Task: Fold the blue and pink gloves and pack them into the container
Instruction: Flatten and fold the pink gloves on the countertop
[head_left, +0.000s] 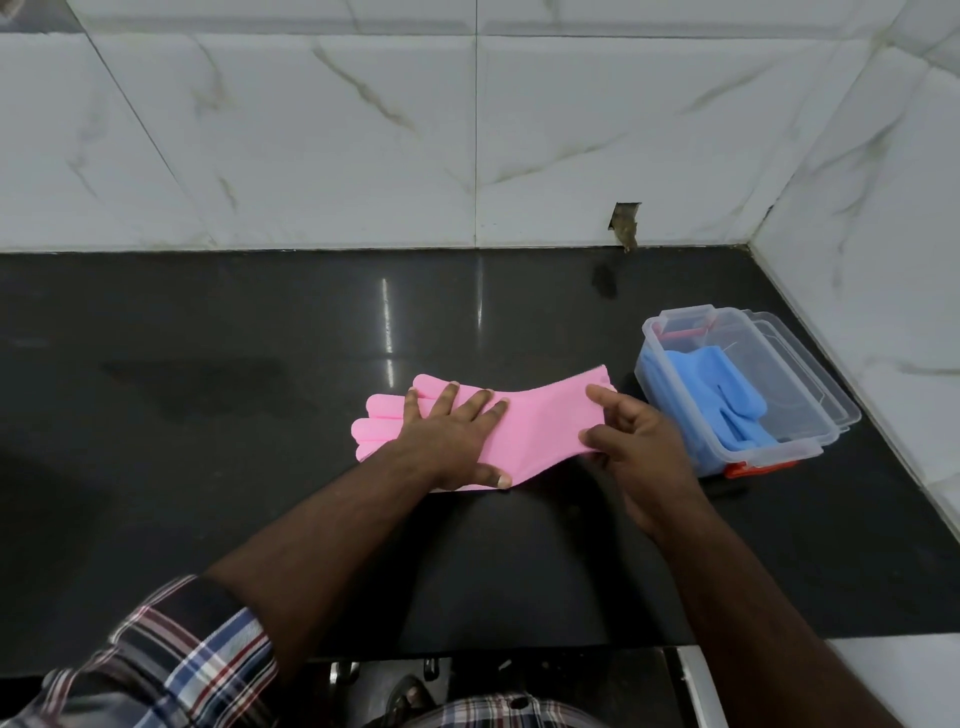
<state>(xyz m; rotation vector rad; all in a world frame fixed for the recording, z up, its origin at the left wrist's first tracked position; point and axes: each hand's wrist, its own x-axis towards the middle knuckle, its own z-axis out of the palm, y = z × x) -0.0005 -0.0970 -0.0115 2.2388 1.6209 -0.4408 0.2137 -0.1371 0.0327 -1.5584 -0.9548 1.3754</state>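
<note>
My left hand (451, 434) lies flat with its fingers spread, pressing down on the pink gloves (524, 431) near their finger end; the thumb reaches the near edge of the pink sheet. My right hand (636, 441) pinches the cuff end of the same gloves, thumb on the far side and curled fingers on the near side, and the cuff is lifted slightly off the surface there. Between the two hands the pink material runs in a shallow curve, and beyond my left fingertips the pink glove fingers stick out flat on the black countertop (208, 415).

Just past my right knuckles stands the clear container (810, 439), open, with red latches at its ends. The blue gloves (727, 400) lie inside it, their fingers pointing towards its near end. What looks like the clear lid (810, 374) lies against the container's far side. Behind everything the white marbled tile wall (363, 130) meets the countertop, with a chipped hole (625, 224) at its base. A plaid sleeve (171, 654) covers my left upper arm.
</note>
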